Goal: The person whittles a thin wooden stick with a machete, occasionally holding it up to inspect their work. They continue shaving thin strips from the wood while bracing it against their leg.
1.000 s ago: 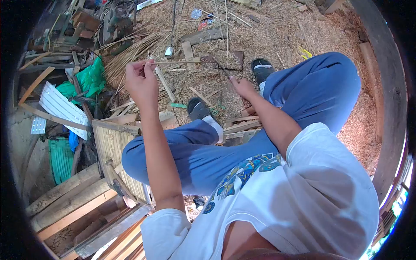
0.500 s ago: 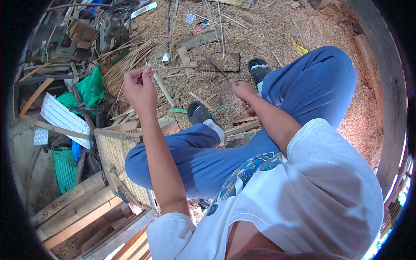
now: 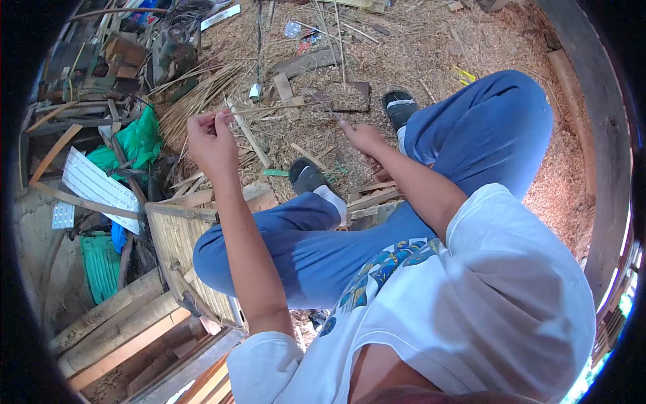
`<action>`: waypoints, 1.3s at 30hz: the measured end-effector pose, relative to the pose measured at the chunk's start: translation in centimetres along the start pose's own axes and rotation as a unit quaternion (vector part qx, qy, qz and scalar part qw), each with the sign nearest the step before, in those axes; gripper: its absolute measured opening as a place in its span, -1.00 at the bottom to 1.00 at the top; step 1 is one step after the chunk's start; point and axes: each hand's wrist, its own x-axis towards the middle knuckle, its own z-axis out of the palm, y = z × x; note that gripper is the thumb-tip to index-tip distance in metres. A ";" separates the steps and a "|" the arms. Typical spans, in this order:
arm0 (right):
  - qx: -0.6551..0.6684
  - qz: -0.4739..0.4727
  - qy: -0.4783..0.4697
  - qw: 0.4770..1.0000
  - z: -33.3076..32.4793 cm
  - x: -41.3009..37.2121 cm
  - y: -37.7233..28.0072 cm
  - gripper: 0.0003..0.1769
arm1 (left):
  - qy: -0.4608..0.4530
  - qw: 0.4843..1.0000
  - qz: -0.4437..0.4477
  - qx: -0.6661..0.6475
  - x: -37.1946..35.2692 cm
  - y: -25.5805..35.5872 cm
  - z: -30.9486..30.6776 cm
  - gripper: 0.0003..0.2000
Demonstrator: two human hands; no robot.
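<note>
Left hand (image 3: 214, 145): thumb and finger pinch thin stick (image 3: 272, 108) | right hand (image 3: 363, 138): fingers curled round knife-like tool (image 3: 328, 110) | thin stick: up between both hands; looks light, bendy, easy to snap; hold one end | knife-like tool: looks hard; hold its back end

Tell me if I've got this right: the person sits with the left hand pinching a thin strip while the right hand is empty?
Not quite: the right hand isn't empty. The head view shows it gripping a slender dark tool. The left hand does pinch the thin strip.
</note>
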 end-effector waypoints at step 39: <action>-0.009 -0.151 -0.026 0.988 -1.7 -3.7 -5.9 -0.10 | -0.004 0.999 0.015 0.038 -0.6 1.2 0.3 -0.90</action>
